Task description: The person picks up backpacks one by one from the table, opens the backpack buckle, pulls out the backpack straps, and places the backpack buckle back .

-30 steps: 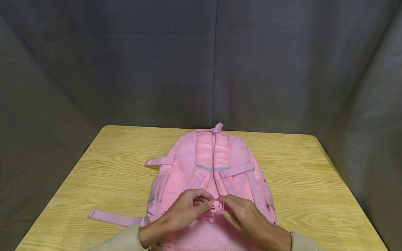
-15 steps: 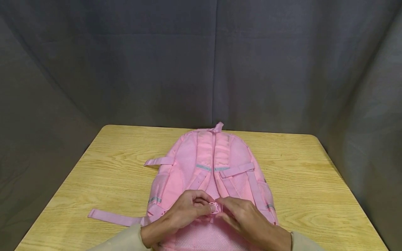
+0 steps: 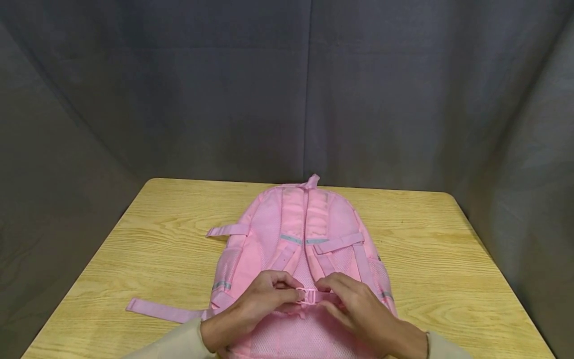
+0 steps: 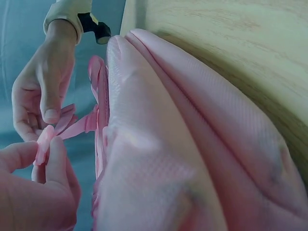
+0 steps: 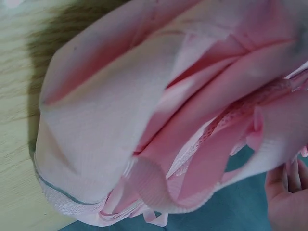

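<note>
A pink backpack (image 3: 296, 219) lies on the table with its shoulder straps facing up. Over its lower middle, a pink plastic buckle (image 3: 310, 296) is joined, and my left hand (image 3: 264, 301) pinches its left end between thumb and fingers. From the buckle's right side a pink webbing strap (image 3: 326, 296) runs between the spread thumb and forefinger of my right hand (image 3: 360, 311). In the left wrist view the right thumb stands apart from the buckle (image 4: 44, 143), above it. The right wrist view catches only part of the right hand (image 5: 291, 192) beside webbing.
Under the backpack is a wood-grain table (image 3: 448, 259). Two loose webbing ends, an upper one (image 3: 227, 231) and a longer lower one (image 3: 161, 312), stick out on the left. Dark grey curtains (image 3: 215, 99) enclose the back and sides.
The buckle's parts, held between both hands earlier, have come together. My right hand has shifted slightly right, its fingers now off the buckle, uncovering it and the strap. The left hand stays nearly in place.
</note>
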### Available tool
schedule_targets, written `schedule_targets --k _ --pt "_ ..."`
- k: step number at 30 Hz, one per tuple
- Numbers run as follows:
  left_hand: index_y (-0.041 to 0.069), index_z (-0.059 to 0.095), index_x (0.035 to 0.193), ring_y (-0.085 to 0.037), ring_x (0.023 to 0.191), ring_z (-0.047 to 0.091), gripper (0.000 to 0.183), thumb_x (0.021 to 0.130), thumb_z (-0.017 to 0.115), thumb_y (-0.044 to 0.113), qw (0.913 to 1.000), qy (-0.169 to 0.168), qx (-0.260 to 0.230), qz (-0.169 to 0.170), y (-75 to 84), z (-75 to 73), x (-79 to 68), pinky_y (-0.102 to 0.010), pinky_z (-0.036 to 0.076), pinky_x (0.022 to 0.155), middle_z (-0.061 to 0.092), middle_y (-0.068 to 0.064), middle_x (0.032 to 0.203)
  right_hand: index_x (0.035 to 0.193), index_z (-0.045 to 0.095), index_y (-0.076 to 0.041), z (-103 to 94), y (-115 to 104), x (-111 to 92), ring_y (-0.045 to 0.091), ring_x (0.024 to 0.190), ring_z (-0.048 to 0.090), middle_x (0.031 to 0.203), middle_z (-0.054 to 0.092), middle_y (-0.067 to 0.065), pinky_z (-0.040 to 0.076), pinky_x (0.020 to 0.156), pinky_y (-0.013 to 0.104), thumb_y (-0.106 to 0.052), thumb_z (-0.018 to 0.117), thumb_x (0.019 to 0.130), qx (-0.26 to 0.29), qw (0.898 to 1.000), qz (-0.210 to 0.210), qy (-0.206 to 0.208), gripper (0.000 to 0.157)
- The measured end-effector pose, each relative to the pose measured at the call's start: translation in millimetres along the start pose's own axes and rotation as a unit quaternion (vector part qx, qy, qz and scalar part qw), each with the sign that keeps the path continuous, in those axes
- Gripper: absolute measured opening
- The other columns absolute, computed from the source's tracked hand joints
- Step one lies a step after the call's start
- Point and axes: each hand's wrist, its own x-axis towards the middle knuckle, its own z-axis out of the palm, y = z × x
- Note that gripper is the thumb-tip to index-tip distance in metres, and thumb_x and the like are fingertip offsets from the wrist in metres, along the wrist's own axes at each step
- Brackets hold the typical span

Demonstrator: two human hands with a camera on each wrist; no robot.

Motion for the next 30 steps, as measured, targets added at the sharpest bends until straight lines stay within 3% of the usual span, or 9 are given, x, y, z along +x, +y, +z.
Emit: schedule_targets --k 3,7,11,14,19,26,30 --pt "-0.008 0.065 0.1 -0.014 0.079 0.069 0.022 0.085 0.071 0.005 0.9998 -0.005 -0.021 0.003 -0.2 -0.1 0.0 -0.029 0.061 0.074 0.07 -0.005 0.084 0.105 0.064 -0.01 -1.0 0.4 0.0 -0.002 0.077 0.055 0.094 0.065 -0.007 0.047 0.068 0.008 -0.002 0.072 0.088 0.02 1.0 0.013 -0.008 0.02" --pt "-0.009 0.065 0.104 -0.012 0.08 0.068 0.024 0.084 0.071 0.004 0.9995 -0.009 -0.028 0.002 -0.3 0.7 -0.5 -0.026 0.06 0.073 0.07 -0.004 0.084 0.098 0.067 -0.013 -2.8 -0.8 1.3 -0.005 0.074 0.055 0.09 0.068 -0.008 0.049 0.063 0.009 0.002 0.069 0.088 0.071 0.994 0.076 -0.042 0.018" --pt "-0.01 0.067 0.107 -0.009 0.08 0.067 0.027 0.084 0.071 0.003 0.9996 -0.012 -0.024 0.009 -0.5 1.0 -0.9 -0.024 0.059 0.073 0.072 -0.002 0.084 0.094 0.069 -0.014 -6.4 -2.0 4.1 -0.003 0.076 0.061 0.087 0.071 -0.007 0.055 0.064 0.018 -0.005 0.067 0.094 0.138 0.973 0.16 -0.088 0.009" --pt "-0.011 0.067 0.106 -0.009 0.078 0.067 0.027 0.084 0.071 0.004 0.9997 -0.012 -0.018 0.011 -0.3 1.2 -1.3 -0.022 0.058 0.073 0.072 -0.002 0.083 0.092 0.07 -0.017 -8.8 -1.9 5.3 -0.001 0.074 0.061 0.083 0.069 -0.01 0.055 0.064 0.021 -0.014 0.067 0.096 0.176 0.957 0.2 -0.111 0.006" --pt "-0.007 0.07 0.103 -0.009 0.075 0.066 0.024 0.082 0.073 0.006 1.0 -0.007 0.003 0.0 -0.3 1.8 -2.3 -0.02 0.054 0.066 0.072 -0.001 0.081 0.089 0.069 -0.02 -10.9 -0.5 5.5 -0.002 0.07 0.057 0.078 0.067 -0.011 0.053 0.064 0.021 -0.02 0.068 0.095 0.221 0.942 0.221 -0.125 0.006" --pt "0.0 0.072 0.101 -0.009 0.075 0.065 0.024 0.079 0.077 0.007 0.9993 -0.008 0.036 -0.001 -0.3 2.0 -4.0 -0.022 0.054 0.067 0.073 -0.003 0.083 0.09 0.069 -0.015 -12.7 2.9 5.8 -0.001 0.065 0.053 0.075 0.062 -0.008 0.049 0.058 0.018 -0.019 0.066 0.096 0.281 0.917 0.239 -0.151 0.009" --pt "-0.002 0.071 0.103 -0.011 0.076 0.068 0.025 0.081 0.077 0.006 0.9995 -0.02 0.026 0.003 0.4 2.0 -4.5 -0.024 0.055 0.069 0.075 -0.007 0.087 0.091 0.068 -0.011 -12.9 4.1 6.4 0.0 0.064 0.052 0.073 0.059 -0.006 0.048 0.055 0.018 -0.017 0.063 0.098 0.314 0.902 0.246 -0.164 0.01"
